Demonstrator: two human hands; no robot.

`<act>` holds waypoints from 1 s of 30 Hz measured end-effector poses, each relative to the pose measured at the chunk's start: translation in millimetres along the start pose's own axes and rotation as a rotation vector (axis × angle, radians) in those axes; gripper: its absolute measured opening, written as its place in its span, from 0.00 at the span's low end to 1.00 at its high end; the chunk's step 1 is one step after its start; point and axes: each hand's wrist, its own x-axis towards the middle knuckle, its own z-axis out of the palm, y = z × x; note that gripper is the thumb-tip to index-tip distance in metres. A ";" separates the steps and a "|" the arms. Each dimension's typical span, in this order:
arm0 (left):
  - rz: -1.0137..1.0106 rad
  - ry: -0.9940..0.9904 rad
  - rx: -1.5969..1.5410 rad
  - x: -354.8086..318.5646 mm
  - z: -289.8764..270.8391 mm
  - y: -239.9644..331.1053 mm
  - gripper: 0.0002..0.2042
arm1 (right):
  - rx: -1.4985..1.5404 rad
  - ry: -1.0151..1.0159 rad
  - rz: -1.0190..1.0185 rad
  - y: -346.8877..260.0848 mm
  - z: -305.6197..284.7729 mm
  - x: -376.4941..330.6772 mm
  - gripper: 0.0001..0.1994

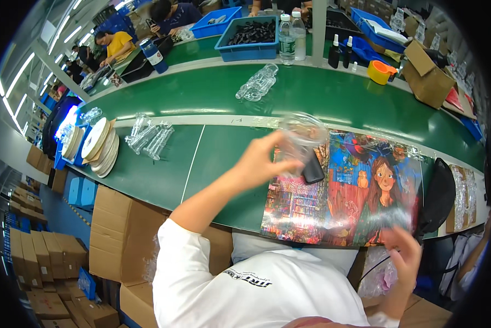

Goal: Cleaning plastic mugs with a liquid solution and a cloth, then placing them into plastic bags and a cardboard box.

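My left hand [262, 161] is raised over the green table [218, 158] and grips a clear plastic shell [303, 135], with a small black block [313, 167] hanging just under it. My right hand [406, 254] is low at the right, fingers apart, touching the near edge of a clear plastic film [387, 216] that lies over a colourful picture mat [344, 191] with a cartoon figure. Nothing is gripped in the right hand that I can make out.
Clear plastic shells lie in piles on the near table [150, 136] and on the belt [259, 82]. A stack of white discs [100, 145] stands at the left. Blue bins [251, 35], bottles [286, 38], cardboard boxes [122, 235] and a black bag [439, 197] surround me. Other people work beyond.
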 end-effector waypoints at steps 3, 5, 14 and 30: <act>0.046 -0.094 0.008 3.9 18.9 41.6 0.25 | 0.136 -0.248 -0.176 11.8 68.3 80.4 0.43; 0.049 -0.115 0.090 12.6 34.8 44.1 0.24 | 0.355 -0.297 -0.160 31.9 102.2 119.1 0.43; -0.243 0.168 0.218 109.0 -20.9 -48.2 0.15 | 0.875 -0.071 -0.069 58.8 117.7 192.7 0.26; -0.943 0.172 0.200 142.5 -140.1 -276.7 0.25 | 0.976 -0.065 0.130 68.0 104.5 198.9 0.24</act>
